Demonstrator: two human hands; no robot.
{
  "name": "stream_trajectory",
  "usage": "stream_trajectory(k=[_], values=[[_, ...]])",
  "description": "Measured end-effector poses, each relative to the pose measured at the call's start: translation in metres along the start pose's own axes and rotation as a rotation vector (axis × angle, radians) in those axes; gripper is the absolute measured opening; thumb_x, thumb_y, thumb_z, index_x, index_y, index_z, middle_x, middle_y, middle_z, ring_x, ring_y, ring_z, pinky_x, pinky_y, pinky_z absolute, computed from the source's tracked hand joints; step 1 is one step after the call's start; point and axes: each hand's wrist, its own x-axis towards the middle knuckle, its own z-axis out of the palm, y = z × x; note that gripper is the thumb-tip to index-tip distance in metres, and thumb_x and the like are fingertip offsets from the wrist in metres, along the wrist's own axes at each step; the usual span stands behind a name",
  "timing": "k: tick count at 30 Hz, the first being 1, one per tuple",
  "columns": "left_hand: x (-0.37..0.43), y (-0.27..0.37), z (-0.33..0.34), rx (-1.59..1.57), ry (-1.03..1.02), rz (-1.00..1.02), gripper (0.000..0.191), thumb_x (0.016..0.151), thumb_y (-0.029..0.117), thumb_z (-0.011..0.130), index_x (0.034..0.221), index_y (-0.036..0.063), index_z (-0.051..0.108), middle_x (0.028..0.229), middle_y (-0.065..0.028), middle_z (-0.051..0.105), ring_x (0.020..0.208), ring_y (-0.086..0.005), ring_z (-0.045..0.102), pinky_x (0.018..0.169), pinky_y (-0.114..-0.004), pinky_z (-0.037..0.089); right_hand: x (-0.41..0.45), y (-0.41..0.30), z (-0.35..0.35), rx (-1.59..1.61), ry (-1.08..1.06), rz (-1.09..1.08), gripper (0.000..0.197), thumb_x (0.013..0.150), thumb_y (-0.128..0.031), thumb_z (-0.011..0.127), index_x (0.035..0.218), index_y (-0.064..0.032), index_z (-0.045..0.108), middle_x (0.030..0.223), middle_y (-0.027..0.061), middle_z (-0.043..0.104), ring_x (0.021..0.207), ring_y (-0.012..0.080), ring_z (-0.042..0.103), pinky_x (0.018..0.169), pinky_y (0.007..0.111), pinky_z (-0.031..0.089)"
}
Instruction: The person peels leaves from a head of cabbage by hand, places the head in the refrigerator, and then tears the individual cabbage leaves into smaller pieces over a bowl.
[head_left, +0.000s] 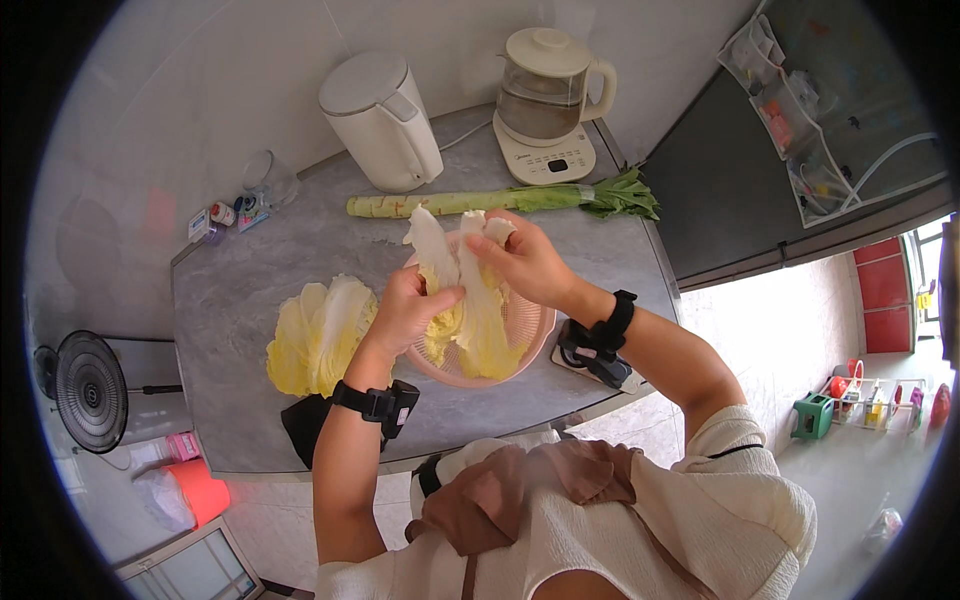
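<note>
Over a pink plastic colander (545, 330), my two hands grip a pale yellow and white napa cabbage leaf that is split lengthwise. My left hand (405, 306) pinches the left strip (433, 244) between thumb and fingers. The longer right strip (480, 304) is held near its white top end by my right hand (531, 259). Yellow leafy parts hang down inside the colander; whether other leaves lie beneath them is hidden. To the left, a pile of napa cabbage leaves (319, 334) rests on the grey countertop (240, 300).
Behind the colander lies a celtuce stem (442, 203) with leafy top. A white electric kettle (382, 124) and a Midea glass kettle (546, 97) stand at the back. A glass cup (268, 178) is at back left. Dark objects (592, 356) sit right of the colander.
</note>
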Motion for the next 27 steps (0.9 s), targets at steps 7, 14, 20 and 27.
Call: stream_trajectory(k=[7, 14, 20, 27], values=[[-0.002, 0.001, 0.0, -0.057, -0.049, -0.022, 0.024, 0.08, 0.004, 0.062, 0.103, -0.0036, 0.061, 0.096, -0.0063, 0.064, 0.084, -0.0126, 0.061, 0.075, -0.026, 0.049, -0.011, 0.001, -0.001, 0.11, -0.012, -0.012, 0.013, 0.092, -0.017, 0.057, 0.092, -0.0046, 0.055, 0.08, -0.0042, 0.055, 0.073, 0.0028, 0.051, 0.062, 0.021, 0.044], [-0.017, -0.004, -0.042, -0.181, 0.18, 0.001, 0.02, 0.079, 0.011, 0.064, 0.095, -0.0004, 0.062, 0.086, -0.0087, 0.065, 0.076, -0.0147, 0.062, 0.07, -0.025, 0.049, -0.015, -0.018, -0.027, 0.204, 0.217, -0.181, 0.014, 0.092, -0.016, 0.056, 0.099, -0.004, 0.054, 0.084, -0.0008, 0.057, 0.076, 0.006, 0.054, 0.066, 0.023, 0.047], [-0.034, 0.015, -0.06, 0.09, 0.252, -0.004, 0.021, 0.086, 0.009, 0.059, 0.102, -0.0037, 0.055, 0.091, -0.0101, 0.065, 0.081, -0.0171, 0.064, 0.075, -0.029, 0.052, -0.013, -0.011, -0.051, 0.108, 0.179, 0.08, 0.017, 0.095, -0.019, 0.051, 0.096, -0.0022, 0.052, 0.085, 0.0028, 0.061, 0.077, 0.01, 0.058, 0.067, 0.026, 0.049], [-0.017, 0.011, 0.015, 0.191, -0.008, -0.038, 0.023, 0.088, 0.011, 0.059, 0.106, -0.0036, 0.058, 0.092, -0.007, 0.064, 0.08, -0.0106, 0.06, 0.07, -0.025, 0.049, -0.007, 0.018, -0.004, 0.114, 0.035, 0.268, 0.023, 0.096, -0.018, 0.045, 0.11, -0.0015, 0.054, 0.099, 0.0069, 0.062, 0.089, 0.0149, 0.06, 0.079, 0.029, 0.049]])
